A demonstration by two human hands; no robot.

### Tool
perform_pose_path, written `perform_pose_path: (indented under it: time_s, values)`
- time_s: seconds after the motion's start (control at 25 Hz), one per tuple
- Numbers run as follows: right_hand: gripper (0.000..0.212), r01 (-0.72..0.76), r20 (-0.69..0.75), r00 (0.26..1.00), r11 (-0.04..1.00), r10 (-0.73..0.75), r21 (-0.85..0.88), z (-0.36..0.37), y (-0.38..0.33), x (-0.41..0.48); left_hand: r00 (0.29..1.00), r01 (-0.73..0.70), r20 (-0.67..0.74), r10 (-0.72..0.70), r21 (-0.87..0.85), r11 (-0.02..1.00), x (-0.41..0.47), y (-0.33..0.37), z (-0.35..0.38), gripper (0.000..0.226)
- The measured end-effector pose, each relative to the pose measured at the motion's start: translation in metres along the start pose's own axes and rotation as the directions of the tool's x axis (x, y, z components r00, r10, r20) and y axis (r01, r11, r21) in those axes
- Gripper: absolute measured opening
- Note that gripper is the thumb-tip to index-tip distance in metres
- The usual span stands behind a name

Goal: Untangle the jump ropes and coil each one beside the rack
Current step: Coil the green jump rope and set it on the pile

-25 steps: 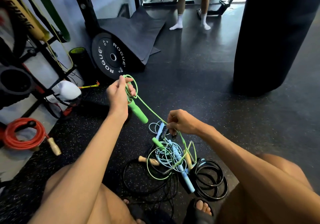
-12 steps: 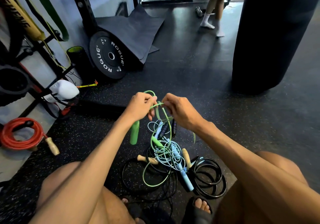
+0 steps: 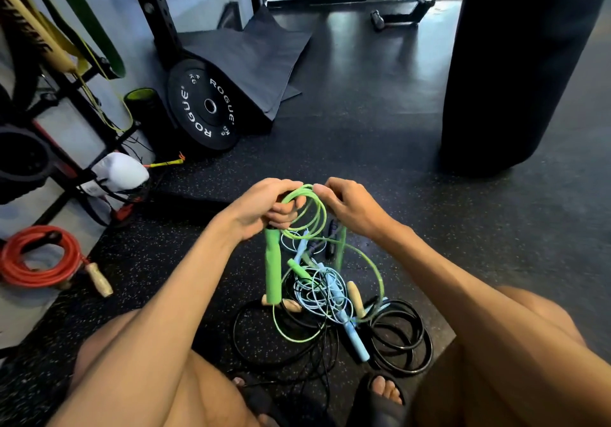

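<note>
Green jump rope (image 3: 310, 210) is held up in a few loops between both hands, above the pile.
Left hand (image 3: 261, 206): fingers are curled round the loops. One green handle (image 3: 273, 268) hangs straight down from it.
Right hand (image 3: 352, 206): fingers are curled and the rope is pinched at the top of the loops. A blurred green piece hangs below it; what it is cannot be told.
A green strand runs down from the loops into the tangled pile (image 3: 325, 294) on the floor (image 3: 363, 149), so the rope is not free of it.
The pile lies between the person's knees. In it are seen:
- light blue rope (image 3: 317, 286) with blue handle (image 3: 355, 339)
- thin black cord (image 3: 261, 357)
- two wooden handles (image 3: 353, 296)
- a shorter green handle (image 3: 297, 267)

Black rope (image 3: 401, 340) is coiled at the pile's right edge, touching it.
Red rope (image 3: 39, 258) is coiled at the foot of the rack (image 3: 96, 111), well apart from the pile. Its wooden handle (image 3: 99, 279) sticks out to the right.
ROGUE plate (image 3: 205, 106) is leaned upright by the black post. Punching bag (image 3: 522, 63) is seen at far right.
</note>
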State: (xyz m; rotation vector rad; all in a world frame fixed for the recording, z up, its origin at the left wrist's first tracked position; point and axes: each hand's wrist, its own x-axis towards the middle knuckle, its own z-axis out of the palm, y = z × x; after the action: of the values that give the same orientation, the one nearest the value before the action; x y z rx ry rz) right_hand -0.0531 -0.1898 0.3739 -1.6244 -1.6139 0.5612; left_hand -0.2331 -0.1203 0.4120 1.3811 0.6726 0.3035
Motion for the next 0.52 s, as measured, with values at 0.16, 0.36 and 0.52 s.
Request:
perform_pose_path:
  time_s: [0.16, 0.36, 0.52]
  values:
    - [0.047, -0.069, 0.158, 0.986, 0.985, 0.044, 0.159, -0.002, -0.006, -0.003, 0.998, -0.049, -0.042, 0.041, -0.211, 0.976, 0.002, -0.001, -0.007, 0.038]
    - [0.007, -0.131, 0.289, 0.954, 0.980, 0.084, 0.147, -0.002, 0.001, -0.003, 0.987, -0.104, -0.149, 0.053, -0.359, 0.928, 0.004, -0.001, -0.015, 0.038]
    - [0.006, -0.136, 0.146, 0.975, 0.969, 0.168, -0.207, 0.001, 0.018, 0.002, 0.936, -0.201, -0.348, 0.046, -0.425, 0.883, 0.010, -0.004, -0.029, 0.038]
